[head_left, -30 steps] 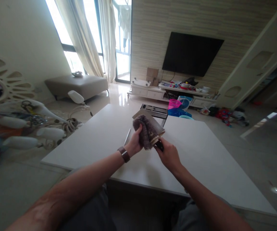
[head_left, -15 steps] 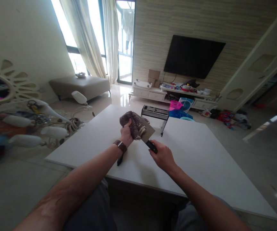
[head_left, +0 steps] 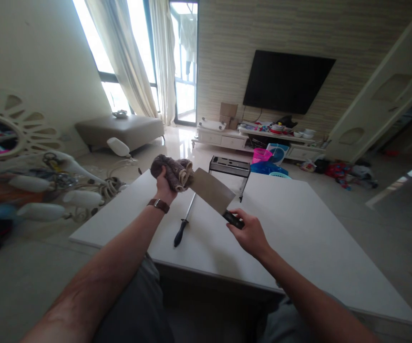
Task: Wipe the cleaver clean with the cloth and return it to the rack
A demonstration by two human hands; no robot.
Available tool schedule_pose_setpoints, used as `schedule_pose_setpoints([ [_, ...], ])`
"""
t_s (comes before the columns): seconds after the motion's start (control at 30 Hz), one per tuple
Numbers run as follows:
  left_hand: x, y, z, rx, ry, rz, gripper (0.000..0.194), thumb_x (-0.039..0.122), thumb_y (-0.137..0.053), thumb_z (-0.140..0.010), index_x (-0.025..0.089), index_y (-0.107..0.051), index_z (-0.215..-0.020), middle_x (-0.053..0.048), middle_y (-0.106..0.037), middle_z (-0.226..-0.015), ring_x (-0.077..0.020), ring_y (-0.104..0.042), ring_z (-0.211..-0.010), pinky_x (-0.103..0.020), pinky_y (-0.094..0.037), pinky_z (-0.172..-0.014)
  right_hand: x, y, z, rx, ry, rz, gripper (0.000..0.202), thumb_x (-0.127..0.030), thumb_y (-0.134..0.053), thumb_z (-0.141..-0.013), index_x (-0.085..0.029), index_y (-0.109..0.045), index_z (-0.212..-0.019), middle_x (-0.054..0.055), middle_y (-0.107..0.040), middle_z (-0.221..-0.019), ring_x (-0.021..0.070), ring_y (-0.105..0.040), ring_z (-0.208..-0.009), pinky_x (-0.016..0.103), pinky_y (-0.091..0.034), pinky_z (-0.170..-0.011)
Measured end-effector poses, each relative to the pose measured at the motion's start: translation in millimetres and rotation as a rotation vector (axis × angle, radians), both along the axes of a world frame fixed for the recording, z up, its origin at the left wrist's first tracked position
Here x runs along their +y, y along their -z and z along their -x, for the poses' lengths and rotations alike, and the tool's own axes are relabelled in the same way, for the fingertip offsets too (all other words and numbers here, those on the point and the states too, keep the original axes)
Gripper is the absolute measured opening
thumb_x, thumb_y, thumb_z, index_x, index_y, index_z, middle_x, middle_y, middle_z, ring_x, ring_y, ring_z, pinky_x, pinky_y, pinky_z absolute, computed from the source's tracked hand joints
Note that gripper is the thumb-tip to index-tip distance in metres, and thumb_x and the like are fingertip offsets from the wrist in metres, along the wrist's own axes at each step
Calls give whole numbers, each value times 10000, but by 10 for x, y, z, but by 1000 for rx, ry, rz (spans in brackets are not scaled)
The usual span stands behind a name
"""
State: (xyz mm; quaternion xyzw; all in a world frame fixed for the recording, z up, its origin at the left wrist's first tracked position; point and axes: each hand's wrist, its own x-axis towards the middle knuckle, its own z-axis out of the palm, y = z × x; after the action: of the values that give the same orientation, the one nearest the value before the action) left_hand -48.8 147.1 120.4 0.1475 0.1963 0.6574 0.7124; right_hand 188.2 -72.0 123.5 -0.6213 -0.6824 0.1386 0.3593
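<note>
Apparently at a wiping step, judging by the gray-brown towel [head_left: 173, 175] bunched in the left hand [head_left: 163, 185] and the cleaver [head_left: 213, 190] offered up to it by the right hand [head_left: 252, 232]. Held above the white tabletop [head_left: 281, 233], blade tilted, broad face showing, far end right at the towel's loose folds. Cannot tell from this angle about firm pressure there or only a light brush. On the left, towel grasped in a thick wad, thumb laid over the cloth; on the right, fingers wrapped around the black handle, clear of the blade. Below, lying loose on the tabletop: a honing steel [head_left: 180, 234], dark handle toward the near edge, rod pointing away under the towel. Near the far edge, a dark metal frame [head_left: 229, 165]. For a next stroke, probably best to keep the cloth thick between palm and blade, to wipe along the broad face rather than across the cutting edge, and to steady the handle against twisting toward the left fingers.
</note>
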Motion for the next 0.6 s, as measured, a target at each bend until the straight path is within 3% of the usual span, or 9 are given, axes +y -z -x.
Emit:
schedule_pose_setpoints([
  [0.1, -161, -73, -24, 17, 38, -30, 495, 544, -489, -975, 170, -655, -1253, -119, -755, -1140, -309, -674, -1171, -512, -534, -1023, 9, 20, -5, 88, 38, -6, 256, -300, -663, -836, -245, -684, -1085, 19, -751, -846, 195, -686, -702, 278, -488, -669],
  [0.33, -595, -223, -396, -45, 158, -73, 565, 584, -483, -941, 163, -664, -1271, -131, -722, -1233, -368, -623, -1235, -569, -507, -1037, 1, -9, 3, 175, 124, -115, 287, -350, -664, -862, -236, -654, -1126, 34, -730, -888, 181, -683, -679, 277, -517, -657],
  [0.6, -767, -232, -352, -30, 279, -23, 610, 601, -524, -906, 138, -667, -1276, -138, -748, -1177, -354, -658, -1189, -553, -504, -1047, -13, 8, -27, 253, 201, -215, 371, -413, -674, -877, -225, -603, -1189, 48, -688, -937, 176, -670, -658, 284, -532, -591],
])
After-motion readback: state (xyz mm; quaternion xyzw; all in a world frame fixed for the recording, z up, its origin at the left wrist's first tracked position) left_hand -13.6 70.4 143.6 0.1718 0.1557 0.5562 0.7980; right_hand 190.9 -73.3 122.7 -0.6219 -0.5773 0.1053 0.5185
